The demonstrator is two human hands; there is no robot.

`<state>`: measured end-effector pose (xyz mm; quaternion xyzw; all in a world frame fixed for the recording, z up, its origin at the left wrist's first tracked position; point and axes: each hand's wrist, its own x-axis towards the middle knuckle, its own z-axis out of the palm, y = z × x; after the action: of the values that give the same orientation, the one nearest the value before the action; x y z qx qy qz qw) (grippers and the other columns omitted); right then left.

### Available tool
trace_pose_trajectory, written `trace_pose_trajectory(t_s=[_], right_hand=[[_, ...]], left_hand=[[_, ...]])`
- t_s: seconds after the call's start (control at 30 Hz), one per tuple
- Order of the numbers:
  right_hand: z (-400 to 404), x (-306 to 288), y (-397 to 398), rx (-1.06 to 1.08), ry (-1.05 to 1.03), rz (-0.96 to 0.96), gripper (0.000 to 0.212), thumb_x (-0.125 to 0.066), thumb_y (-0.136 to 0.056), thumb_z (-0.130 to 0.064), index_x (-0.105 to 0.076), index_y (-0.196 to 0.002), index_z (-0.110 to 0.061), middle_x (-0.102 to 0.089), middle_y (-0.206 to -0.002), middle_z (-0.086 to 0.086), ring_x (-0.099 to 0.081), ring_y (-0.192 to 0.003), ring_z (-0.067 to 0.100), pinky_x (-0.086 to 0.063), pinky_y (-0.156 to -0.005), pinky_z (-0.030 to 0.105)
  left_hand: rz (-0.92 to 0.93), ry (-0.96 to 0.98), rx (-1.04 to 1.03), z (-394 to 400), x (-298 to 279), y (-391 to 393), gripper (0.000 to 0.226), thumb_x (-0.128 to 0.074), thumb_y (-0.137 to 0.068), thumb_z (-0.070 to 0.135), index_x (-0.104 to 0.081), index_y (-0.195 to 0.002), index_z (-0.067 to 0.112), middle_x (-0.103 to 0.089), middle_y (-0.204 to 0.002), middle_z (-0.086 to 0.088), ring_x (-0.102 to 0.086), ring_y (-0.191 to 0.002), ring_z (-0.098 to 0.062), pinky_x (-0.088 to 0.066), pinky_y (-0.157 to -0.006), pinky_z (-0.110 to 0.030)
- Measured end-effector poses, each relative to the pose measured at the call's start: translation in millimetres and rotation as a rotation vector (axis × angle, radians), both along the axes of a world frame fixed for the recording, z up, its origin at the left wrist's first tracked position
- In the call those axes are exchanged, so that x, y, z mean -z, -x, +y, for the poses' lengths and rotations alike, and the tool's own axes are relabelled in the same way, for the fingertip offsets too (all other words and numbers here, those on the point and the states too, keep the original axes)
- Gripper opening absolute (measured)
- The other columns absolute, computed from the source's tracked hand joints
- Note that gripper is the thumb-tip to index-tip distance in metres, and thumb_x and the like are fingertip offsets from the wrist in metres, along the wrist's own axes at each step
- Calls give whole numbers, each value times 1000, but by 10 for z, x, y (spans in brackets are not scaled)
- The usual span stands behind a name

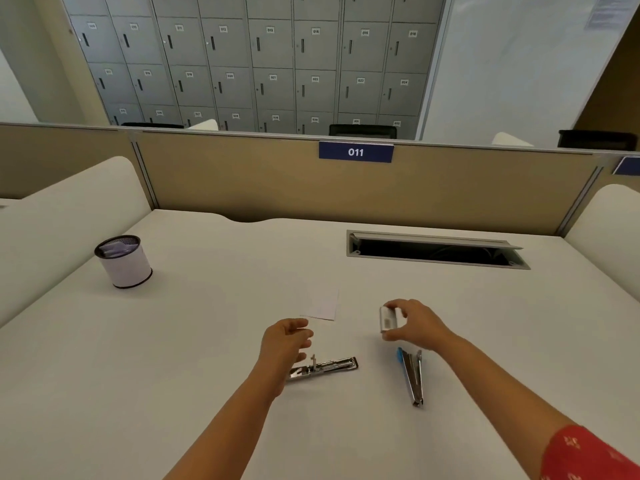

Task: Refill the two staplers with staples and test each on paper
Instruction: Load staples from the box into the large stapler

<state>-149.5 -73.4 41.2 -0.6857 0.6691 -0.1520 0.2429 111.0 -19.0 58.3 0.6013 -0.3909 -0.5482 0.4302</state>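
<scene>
Head camera, looking down at an office desk: a person's right hand (417, 323) pinches a small white staple box (388, 318) between thumb and fingers, lifted just above the white surface (207, 341), while the left hand (287, 341) hovers with fingers loosely spread and holding nothing. Two staplers lie on the near part of the surface. The silver stapler (323, 368) lies just near and right of the left hand, its long axis running left to right, and appears swung open with the staple channel exposed. The blue-tipped stapler (411, 375) lies directly near of the right hand, its long axis running near to far, blue end toward the box, its arms spread in a narrow V. A sheet of white paper (323, 304) rests flat between and just beyond the two hands. By this layout the left hand is the closer one to the silver stapler, and the box sits to that stapler's far right, so staples drawn from it would travel left and toward the viewer. Whether the box is open, and whether either channel already carries staples, cannot be made out; the paper's pale edges nearly vanish against the surface. A white pen cup (123, 262) with dark rims stands far left.
</scene>
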Motion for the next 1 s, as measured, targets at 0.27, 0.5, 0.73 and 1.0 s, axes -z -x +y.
trace_pose_trajectory(t_s=[0.27,0.5,0.73,1.0], right_hand=[[-550,223,419,87,-102,53,74,-76,-71,-35,-42,-135,-24,-50,-130,11,-49,-117,25,-40,-91,30],[-809,348,474,59,-166,100,73,-73,-74,-34,-39,-138,-24,-50,-134,9,-49,-119,25,-40,-95,32],[-889,315,496,45,-202,36,90,-77,-72,-31,-26,-145,-21,-44,-142,14,-44,-127,29,-37,-104,39],[-637,-73,218,312,-84,-364,41,-40,-89,5,-52,-126,-7,-52,-131,17,-50,-115,28,-41,-88,31]], left_hand=[[-149,24,-52,-81,172,-97,23,-50,-86,-4,-63,-98,11,-66,-89,-4,-59,-81,-16,-46,-64,-25],[-212,39,-49,-192,261,-78,23,-50,-86,-4,-64,-98,9,-67,-91,-6,-59,-81,-11,-47,-69,-25],[-278,65,-9,-227,298,-69,27,-48,-85,-7,-64,-99,9,-68,-93,-7,-60,-86,-15,-43,-77,-27],[-571,101,167,-196,396,-77,48,-39,-80,-12,-60,-116,12,-63,-112,-4,-55,-105,-14,-38,-89,-17]])
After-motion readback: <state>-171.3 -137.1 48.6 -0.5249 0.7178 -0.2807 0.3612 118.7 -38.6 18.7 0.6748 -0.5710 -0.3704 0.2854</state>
